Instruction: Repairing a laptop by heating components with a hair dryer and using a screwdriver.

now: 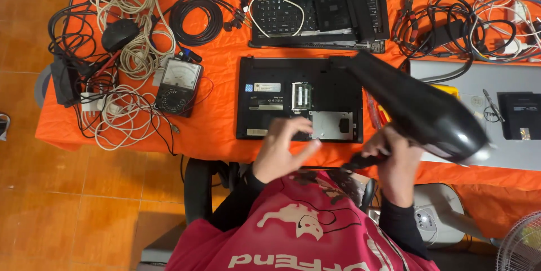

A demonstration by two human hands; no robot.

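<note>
My right hand (pixel 394 161) grips the handle of a black hair dryer (pixel 420 107), whose nozzle points up-left over the right edge of an upside-down black laptop (pixel 298 99). The laptop lies on the orange table cloth (pixel 217 130) with its memory and drive bays uncovered. My left hand (pixel 282 150) hovers over the laptop's near edge with fingers apart, holding nothing.
A second black laptop (pixel 318 6) lies behind. An analogue multimeter (pixel 178 86), a black mouse (pixel 119 34) and several coiled cables (pixel 127 51) sit at left. A silver laptop (pixel 479 110), more cables (pixel 479 23) and a red screwdriver (pixel 373 114) sit at right. A fan (pixel 521 245) stands at the lower right.
</note>
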